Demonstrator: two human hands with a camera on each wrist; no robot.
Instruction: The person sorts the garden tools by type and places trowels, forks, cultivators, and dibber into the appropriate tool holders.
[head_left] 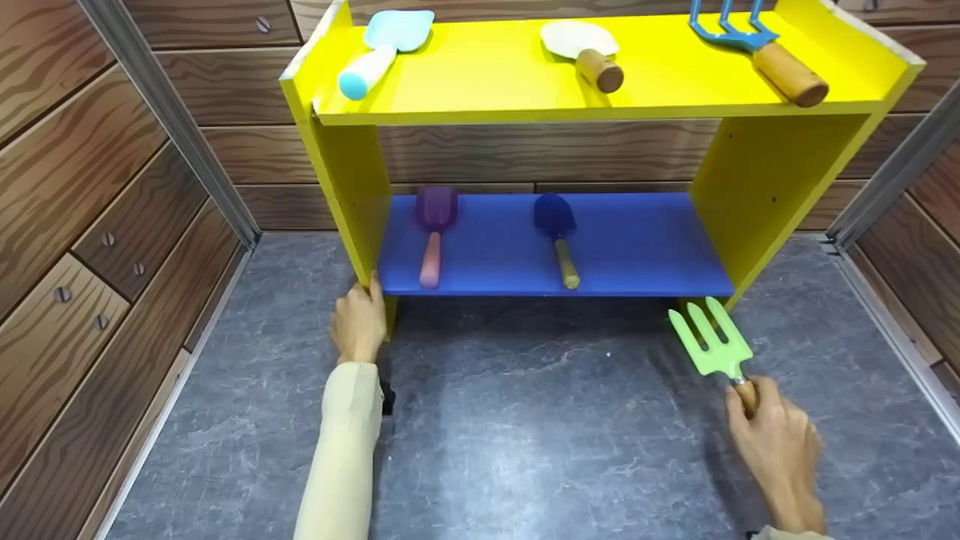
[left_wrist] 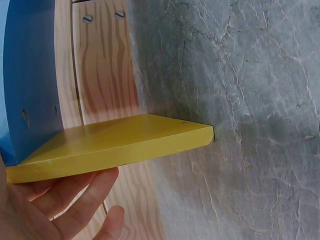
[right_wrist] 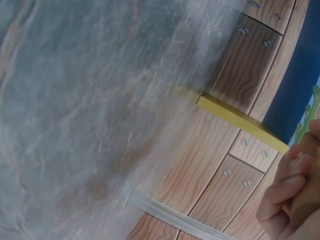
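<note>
In the head view my right hand [head_left: 780, 439] grips the wooden handle of a light green hand fork [head_left: 721, 352]. Its three tines point up and left, near the lower right corner of a yellow and blue shelf unit [head_left: 330, 187]. The right wrist view shows my fingers [right_wrist: 282, 192] curled round the handle, with the green tines partly cut off. My left hand [head_left: 360, 322] holds the unit's left side panel near the blue board [head_left: 495, 255], thumb at the inner side. Fingers [left_wrist: 75, 205] lie along the panel's outer face in the left wrist view.
On the yellow top lie a light blue scoop [head_left: 397, 30], a white trowel [head_left: 577, 37] and a blue rake [head_left: 739, 37]. A purple scoop [head_left: 436, 208] and a dark blue trowel [head_left: 555, 214] lie on the blue board. Wood-patterned walls [head_left: 97, 247] border the grey floor [head_left: 510, 450].
</note>
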